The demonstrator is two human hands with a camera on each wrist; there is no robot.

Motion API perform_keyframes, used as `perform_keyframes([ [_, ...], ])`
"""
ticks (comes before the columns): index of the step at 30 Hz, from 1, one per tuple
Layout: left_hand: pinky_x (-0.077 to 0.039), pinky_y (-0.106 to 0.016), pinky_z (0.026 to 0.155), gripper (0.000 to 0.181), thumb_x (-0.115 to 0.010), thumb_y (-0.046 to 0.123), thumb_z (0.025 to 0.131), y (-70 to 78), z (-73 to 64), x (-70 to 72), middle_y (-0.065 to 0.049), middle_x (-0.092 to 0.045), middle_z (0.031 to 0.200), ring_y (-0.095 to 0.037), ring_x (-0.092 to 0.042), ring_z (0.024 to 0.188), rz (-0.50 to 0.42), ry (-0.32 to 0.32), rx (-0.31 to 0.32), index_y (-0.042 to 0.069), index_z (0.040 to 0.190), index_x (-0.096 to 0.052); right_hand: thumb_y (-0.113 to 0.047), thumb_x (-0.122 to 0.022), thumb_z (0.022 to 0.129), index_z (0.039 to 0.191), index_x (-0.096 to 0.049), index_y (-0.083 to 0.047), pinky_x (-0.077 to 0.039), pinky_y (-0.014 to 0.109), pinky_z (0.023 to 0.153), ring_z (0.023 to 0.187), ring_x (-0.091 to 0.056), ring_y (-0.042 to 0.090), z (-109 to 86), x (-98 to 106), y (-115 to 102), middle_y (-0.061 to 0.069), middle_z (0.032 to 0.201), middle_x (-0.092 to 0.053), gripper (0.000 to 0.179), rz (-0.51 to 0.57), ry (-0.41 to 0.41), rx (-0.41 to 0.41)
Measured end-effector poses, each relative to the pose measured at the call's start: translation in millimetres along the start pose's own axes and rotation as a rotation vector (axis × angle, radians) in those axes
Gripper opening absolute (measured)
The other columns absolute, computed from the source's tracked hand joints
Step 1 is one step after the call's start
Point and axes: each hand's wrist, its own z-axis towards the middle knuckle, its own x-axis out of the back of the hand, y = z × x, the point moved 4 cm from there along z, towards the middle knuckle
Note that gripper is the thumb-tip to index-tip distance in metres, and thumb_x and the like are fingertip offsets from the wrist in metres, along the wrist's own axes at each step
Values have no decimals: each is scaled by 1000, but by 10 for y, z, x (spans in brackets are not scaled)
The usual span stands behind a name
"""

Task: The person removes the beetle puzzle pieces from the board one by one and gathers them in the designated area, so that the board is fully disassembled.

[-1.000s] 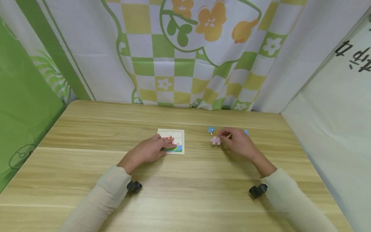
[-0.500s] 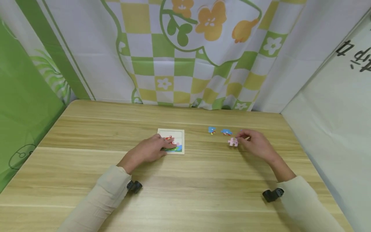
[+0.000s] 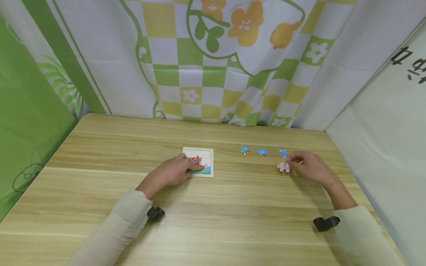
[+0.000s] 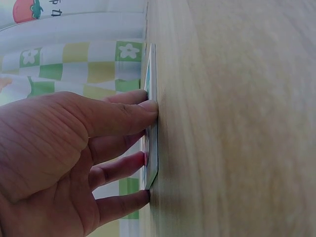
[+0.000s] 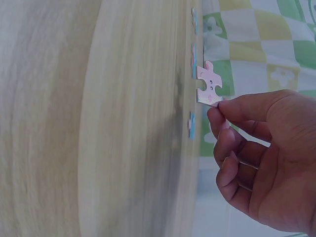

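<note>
My right hand (image 3: 313,169) pinches a pink jigsaw piece (image 3: 284,167) by one corner between thumb and forefinger. In the right wrist view the piece (image 5: 210,85) is held up off the wood, its two printed dots showing, while the other fingers curl beneath. My left hand (image 3: 173,171) rests on a small square puzzle board (image 3: 212,163) with a pale frame. Its fingers are spread over the picture, and the thumb (image 4: 148,106) lies along the board's edge in the left wrist view. Red, green and blue pieces fill the board's lower part, partly hidden by the fingers.
Three blue jigsaw pieces lie in a row near the back of the table (image 3: 213,218): a left one (image 3: 244,149), a middle one (image 3: 262,152) and a right one (image 3: 283,152), just behind the pink piece. A checked curtain (image 3: 211,77) hangs along the back edge.
My right hand has carried the pink piece rightward, past the middle and right blue pieces, which now show uncovered. The left hand has stayed on the board.
</note>
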Motion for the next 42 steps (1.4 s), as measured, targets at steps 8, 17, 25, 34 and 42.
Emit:
perform_keyframes([
  [8,-48,-35,82,49,-69,3,96,4,8,-3,-9,-48,153,-27,-54,101,0,-8,3,18,142,-64,-10,-63,102,104,-73,-3,-45,37,71,84,-56,20,18,9,91,4,93,-68,12,-23,-61,-2],
  [17,-48,-36,84,48,-69,4,96,3,4,-3,-9,-49,153,-27,-54,101,11,-4,-4,18,142,-65,-12,-62,102,105,-72,-3,-44,38,71,80,-55,19,76,-9,183,4,92,-68,14,-43,-82,-33],
  [25,-48,-39,88,48,-68,3,96,9,1,3,-10,-49,154,-28,-54,101,5,-2,-7,17,142,-64,-12,-61,103,105,-72,-1,-45,38,72,80,-55,18,161,-11,233,4,93,-68,15,-96,-109,-26],
  [34,-48,-41,91,49,-68,4,97,0,-1,-1,-9,-47,155,-29,-54,104,7,-12,3,18,143,-63,-12,-63,101,102,-72,0,-46,43,76,79,-56,19,265,5,220,3,90,-69,15,-186,-114,-27],
  [42,-48,-40,91,49,-68,3,96,7,-4,5,-11,-48,154,-29,-54,102,19,-11,-14,16,143,-63,-11,-63,101,99,-73,1,-47,43,76,80,-58,19,279,-12,214,4,88,-70,16,-202,-104,-20],
])
